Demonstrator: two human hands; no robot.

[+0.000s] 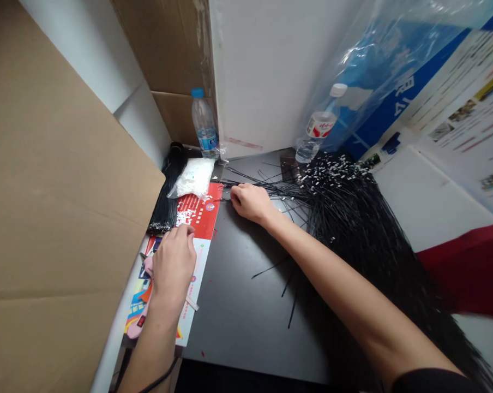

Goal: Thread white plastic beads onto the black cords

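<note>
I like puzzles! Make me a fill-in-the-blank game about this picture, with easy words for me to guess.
1. The right hand touches thin wires coloured ____.
2. The left hand is at a printed leaflet whose top end is ____.
3. The clear bag holds small ____ pieces.
4. The water bottle has a ____ cap.

Answers: black, red, white, blue.
</note>
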